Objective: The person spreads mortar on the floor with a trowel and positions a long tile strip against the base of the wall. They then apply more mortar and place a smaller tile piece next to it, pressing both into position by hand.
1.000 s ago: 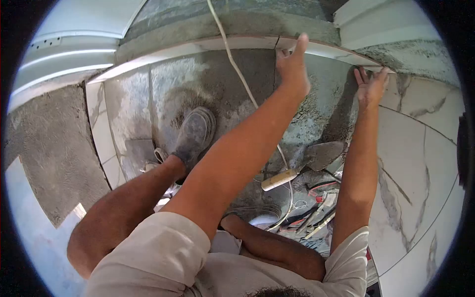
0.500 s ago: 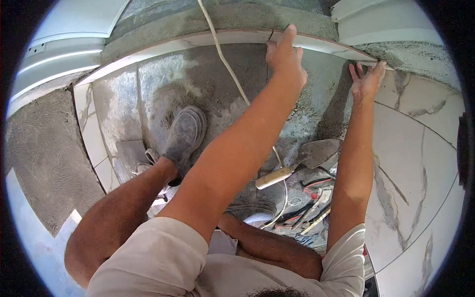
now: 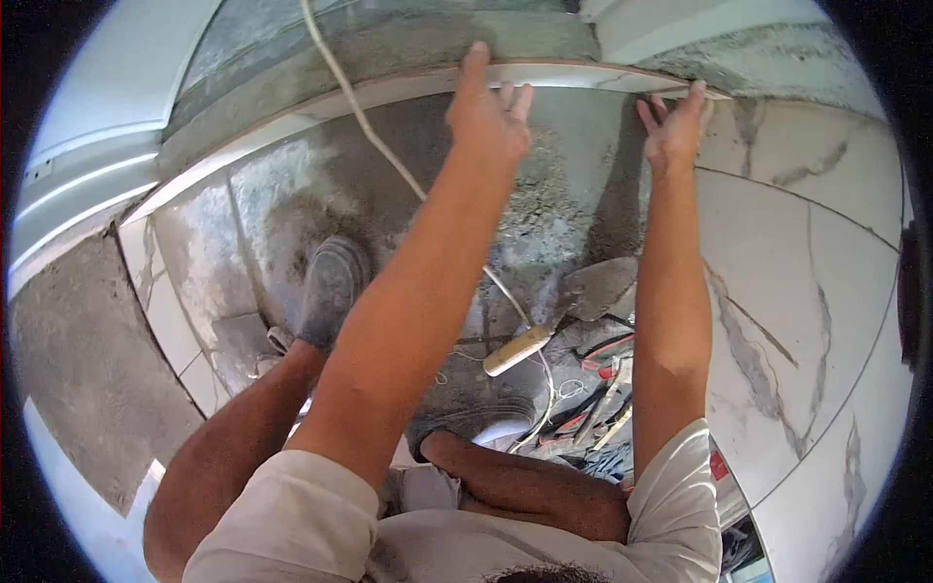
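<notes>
Tile strip [image 3: 573,75] | left grip [image 3: 488,119]: apart | right grip [image 3: 673,134]: apart | span behind left grip hidden

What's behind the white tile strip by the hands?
Rough grey cement ledge shows beyond the top edge of the white tile strip. The strip's back, and whatever sits directly against it, is covered, so can't tell.

Glossy, grey-veined floor tiles [image 3: 768,253]

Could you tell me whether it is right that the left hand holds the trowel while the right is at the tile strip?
Not quite: the head view shows the left hand at the tile strip, like the right hand; the trowel lies unheld.
</notes>
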`<state>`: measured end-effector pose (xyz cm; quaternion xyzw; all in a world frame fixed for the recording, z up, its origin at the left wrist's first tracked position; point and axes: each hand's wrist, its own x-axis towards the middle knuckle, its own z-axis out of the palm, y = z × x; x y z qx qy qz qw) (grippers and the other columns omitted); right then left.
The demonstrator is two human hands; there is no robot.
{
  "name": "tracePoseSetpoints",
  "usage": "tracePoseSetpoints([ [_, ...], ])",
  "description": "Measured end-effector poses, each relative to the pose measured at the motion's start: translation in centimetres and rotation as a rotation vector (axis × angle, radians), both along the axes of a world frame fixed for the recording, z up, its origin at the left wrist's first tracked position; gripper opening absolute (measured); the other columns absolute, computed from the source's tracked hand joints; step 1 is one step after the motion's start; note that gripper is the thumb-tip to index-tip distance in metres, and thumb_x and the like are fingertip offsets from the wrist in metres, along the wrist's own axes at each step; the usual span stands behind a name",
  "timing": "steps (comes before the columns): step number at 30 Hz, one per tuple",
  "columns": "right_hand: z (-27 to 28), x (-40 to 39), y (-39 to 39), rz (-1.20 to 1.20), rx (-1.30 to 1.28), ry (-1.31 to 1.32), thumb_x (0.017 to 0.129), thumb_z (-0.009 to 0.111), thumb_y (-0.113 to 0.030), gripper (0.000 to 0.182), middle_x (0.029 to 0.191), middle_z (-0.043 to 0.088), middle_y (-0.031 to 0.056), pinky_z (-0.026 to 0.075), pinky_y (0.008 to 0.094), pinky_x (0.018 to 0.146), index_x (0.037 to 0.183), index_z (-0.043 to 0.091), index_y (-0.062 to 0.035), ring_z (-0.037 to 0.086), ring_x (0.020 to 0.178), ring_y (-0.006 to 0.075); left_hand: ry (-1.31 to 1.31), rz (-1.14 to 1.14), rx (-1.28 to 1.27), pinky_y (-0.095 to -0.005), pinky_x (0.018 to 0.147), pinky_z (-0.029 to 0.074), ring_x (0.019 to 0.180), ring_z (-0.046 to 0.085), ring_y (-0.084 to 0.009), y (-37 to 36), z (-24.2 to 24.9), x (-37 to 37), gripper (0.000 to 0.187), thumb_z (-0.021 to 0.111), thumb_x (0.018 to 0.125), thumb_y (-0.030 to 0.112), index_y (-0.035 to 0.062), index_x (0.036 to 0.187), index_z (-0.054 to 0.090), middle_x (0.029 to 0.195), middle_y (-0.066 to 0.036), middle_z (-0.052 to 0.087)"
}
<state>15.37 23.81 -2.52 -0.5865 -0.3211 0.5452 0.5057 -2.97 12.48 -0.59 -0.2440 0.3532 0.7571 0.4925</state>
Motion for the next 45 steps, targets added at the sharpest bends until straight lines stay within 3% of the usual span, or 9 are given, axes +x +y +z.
tracePoseSetpoints([
  [3,0.3,0.0,0.1,-0.019,-0.018,0.001,0.094,0.055,-0.045,0.085,0.151,0.024,0.0129,0.054,0.0436,0.079,0.152,0.001,-0.0162,0.048,0.115,0.0361,0.012,-0.047,0.028,-0.0482,0.108,0.037,0.137,0.026,-0.0376,-0.2,-0.2,-0.6,0.089,0.071,0.083,0.041,0.0134,0.149,0.019,0.155,-0.016,0.009],
  [8,0.0,-0.3,0.3,-0.005,-0.03,-0.017,0.094,0.054,-0.044,0.082,0.149,0.028,0.0126,0.054,0.0434,0.079,0.152,0.002,-0.0171,0.048,0.114,0.0346,0.057,-0.053,0.042,-0.052,0.109,0.037,0.14,0.021,-0.0409,-2.1,0.1,-1.3,0.104,0.067,0.083,0.051,0.0025,0.149,0.002,0.153,-0.024,0.006],
  [11,0.1,-0.3,0.2,-0.013,-0.039,-0.004,0.094,0.053,-0.045,0.082,0.148,0.028,0.0127,0.054,0.0431,0.078,0.152,0.002,-0.017,0.047,0.115,0.0345,0.179,-0.154,0.03,-0.0539,0.108,0.037,0.138,0.023,-0.0421,-2.3,-0.6,-1.8,0.099,0.065,0.087,0.047,-0.0041,0.147,0.005,0.152,-0.027,0.008],
  [14,0.0,-0.3,0.1,0.012,-0.018,0.013,0.094,0.054,-0.046,0.083,0.149,0.027,0.0134,0.054,0.0431,0.079,0.152,0.002,-0.0172,0.046,0.116,0.0354,0.267,-0.214,0.031,-0.0537,0.108,0.037,0.138,0.025,-0.0411,-2.0,-0.5,-1.5,0.093,0.066,0.087,0.043,-0.0017,0.147,0.01,0.151,-0.028,0.011],
  [27,0.4,-0.5,-0.1,-0.02,-0.033,0.036,0.093,0.054,-0.049,0.089,0.151,0.026,0.0146,0.049,0.0467,0.085,0.152,-0.004,-0.0188,0.044,0.121,0.038,0.159,-0.243,-0.052,-0.0475,0.105,0.041,0.134,0.033,-0.0354,-1.6,0.4,-2.1,0.084,0.068,0.087,0.038,-0.0007,0.144,0.02,0.148,-0.026,0.019],
  [33,0.4,-0.4,-0.2,-0.015,-0.026,0.007,0.093,0.053,-0.051,0.09,0.151,0.027,0.0157,0.044,0.0449,0.091,0.152,-0.006,-0.0179,0.044,0.123,0.0341,0.122,-0.248,-0.039,-0.0486,0.107,0.038,0.131,0.036,-0.0346,-1.6,0.2,-2.5,0.084,0.067,0.088,0.038,-0.0048,0.142,0.018,0.145,-0.025,0.024],
  [35,-0.6,0.0,0.2,0.006,-0.021,-0.028,0.093,0.054,-0.049,0.088,0.148,0.032,0.0115,0.046,0.0434,0.09,0.153,-0.002,-0.0185,0.05,0.108,0.0275,0.12,-0.229,-0.04,-0.0484,0.109,0.036,0.131,0.036,-0.0351,-1.7,0.0,-2.6,0.083,0.067,0.088,0.038,-0.0056,0.141,0.019,0.143,-0.026,0.027],
  [40,-0.9,0.5,0.1,0.045,-0.046,-0.117,0.093,0.051,-0.055,0.088,0.151,0.029,0.0121,0.042,0.0449,0.096,0.153,-0.001,-0.0177,0.044,0.125,0.032,0.128,-0.303,0.002,-0.0468,0.109,0.035,0.132,0.036,-0.0341,-2.2,-0.9,-3.6,0.086,0.07,0.086,0.039,-0.0055,0.14,0.02,0.142,-0.025,0.029],
  [45,-1.6,1.3,0.3,0.032,0.035,-0.077,0.094,0.05,-0.052,0.084,0.152,0.029,0.0122,0.043,0.0452,0.096,0.153,0.0,-0.0179,0.043,0.126,0.0328,0.121,-0.334,0.002,-0.0464,0.108,0.035,0.133,0.035,-0.0331,-2.0,-0.6,-3.6,0.093,0.072,0.083,0.042,-0.0052,0.141,0.017,0.145,-0.022,0.028],
])
